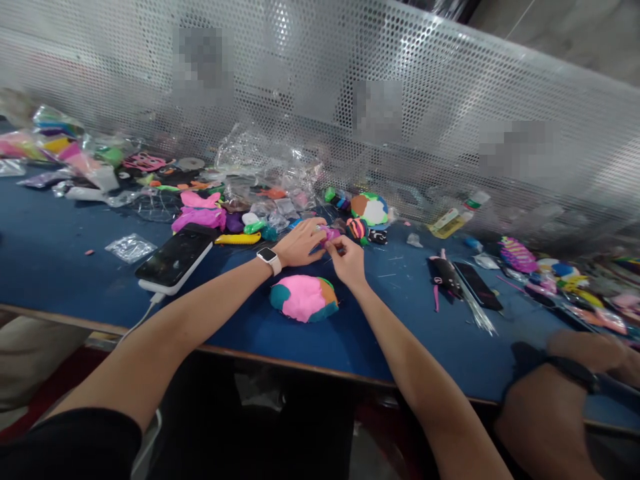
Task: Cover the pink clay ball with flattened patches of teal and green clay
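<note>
My left hand (301,243), with a white-banded watch at the wrist, grips a small purple lump of modelling clay (330,233). My right hand (347,261) pinches the same lump from the right, finger and thumb together. Part of the lump is hidden behind my fingers. On the table just below my hands lies a rounded modelling-clay piece (304,299) in pink, teal and brown. Close behind my hands are a striped orange and black ball (357,230) and a clay ball (370,209) with white, brown, green and blue patches.
A yellow utility knife (238,238) and a phone-like device (177,260) with a cable lie left. Crumpled clear plastic (270,160) lines the perforated metal screen (310,80). Rightward are a phone (477,285), a glue bottle (457,215) and another person's arm (545,407).
</note>
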Action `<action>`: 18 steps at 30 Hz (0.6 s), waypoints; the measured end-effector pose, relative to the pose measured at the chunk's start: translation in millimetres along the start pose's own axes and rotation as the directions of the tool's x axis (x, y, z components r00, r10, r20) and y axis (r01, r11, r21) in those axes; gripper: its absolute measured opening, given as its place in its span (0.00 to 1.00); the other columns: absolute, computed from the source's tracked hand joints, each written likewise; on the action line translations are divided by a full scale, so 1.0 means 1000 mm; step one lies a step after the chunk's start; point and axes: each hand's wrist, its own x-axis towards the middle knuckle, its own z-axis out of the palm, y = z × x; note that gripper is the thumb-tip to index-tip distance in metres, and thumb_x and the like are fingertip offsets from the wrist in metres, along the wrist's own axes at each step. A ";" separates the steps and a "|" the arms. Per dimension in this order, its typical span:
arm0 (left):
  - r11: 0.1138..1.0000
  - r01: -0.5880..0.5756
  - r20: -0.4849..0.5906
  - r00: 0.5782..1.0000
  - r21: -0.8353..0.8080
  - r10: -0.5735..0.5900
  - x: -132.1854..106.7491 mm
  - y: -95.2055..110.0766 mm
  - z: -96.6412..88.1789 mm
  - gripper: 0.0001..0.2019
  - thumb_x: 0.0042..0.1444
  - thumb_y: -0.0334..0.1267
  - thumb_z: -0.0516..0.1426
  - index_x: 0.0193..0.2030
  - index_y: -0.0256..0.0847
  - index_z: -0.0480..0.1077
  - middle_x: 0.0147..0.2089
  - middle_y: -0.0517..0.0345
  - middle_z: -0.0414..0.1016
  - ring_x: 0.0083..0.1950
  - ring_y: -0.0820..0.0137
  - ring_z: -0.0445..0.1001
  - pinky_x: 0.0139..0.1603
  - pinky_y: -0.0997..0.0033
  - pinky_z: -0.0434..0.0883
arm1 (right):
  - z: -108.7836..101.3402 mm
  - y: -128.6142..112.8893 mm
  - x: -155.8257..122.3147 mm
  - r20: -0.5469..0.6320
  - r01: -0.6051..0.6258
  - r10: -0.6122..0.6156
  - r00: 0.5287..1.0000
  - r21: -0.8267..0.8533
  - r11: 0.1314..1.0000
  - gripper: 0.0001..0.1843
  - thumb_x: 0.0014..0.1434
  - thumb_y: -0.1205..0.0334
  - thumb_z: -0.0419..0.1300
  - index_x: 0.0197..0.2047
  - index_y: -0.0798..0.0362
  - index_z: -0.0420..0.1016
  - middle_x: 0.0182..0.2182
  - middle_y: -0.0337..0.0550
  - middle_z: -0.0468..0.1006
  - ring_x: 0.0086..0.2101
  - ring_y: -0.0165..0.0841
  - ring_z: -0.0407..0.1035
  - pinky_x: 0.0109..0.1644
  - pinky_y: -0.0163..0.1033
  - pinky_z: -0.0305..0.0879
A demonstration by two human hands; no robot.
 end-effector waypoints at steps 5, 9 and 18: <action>1.000 -0.011 0.051 0.999 -0.023 0.012 0.000 -0.001 0.002 0.14 0.72 0.39 0.61 0.61 0.38 0.76 0.76 0.31 0.69 0.76 0.43 0.73 0.78 0.40 0.74 | 0.000 -0.002 -0.001 0.013 -0.002 0.002 1.000 0.005 1.000 0.31 0.67 0.25 0.64 0.32 0.46 0.77 0.30 0.46 0.85 0.32 0.42 0.76 0.43 0.47 0.73; 0.998 -0.043 0.051 0.998 -0.035 0.045 0.000 -0.001 0.002 0.14 0.73 0.38 0.59 0.61 0.35 0.76 0.73 0.29 0.71 0.72 0.45 0.75 0.76 0.43 0.76 | 0.000 -0.002 -0.001 0.040 -0.005 0.004 0.999 0.023 1.000 0.30 0.67 0.27 0.65 0.32 0.46 0.77 0.29 0.44 0.84 0.31 0.40 0.75 0.40 0.46 0.71; 0.986 -0.077 0.097 0.991 -0.149 0.092 0.001 -0.001 0.000 0.12 0.70 0.33 0.59 0.58 0.39 0.75 0.66 0.35 0.74 0.66 0.48 0.77 0.70 0.44 0.79 | 0.000 0.005 -0.001 0.109 0.016 -0.020 0.994 0.041 0.999 0.26 0.68 0.33 0.67 0.32 0.47 0.78 0.30 0.43 0.83 0.32 0.39 0.75 0.40 0.45 0.69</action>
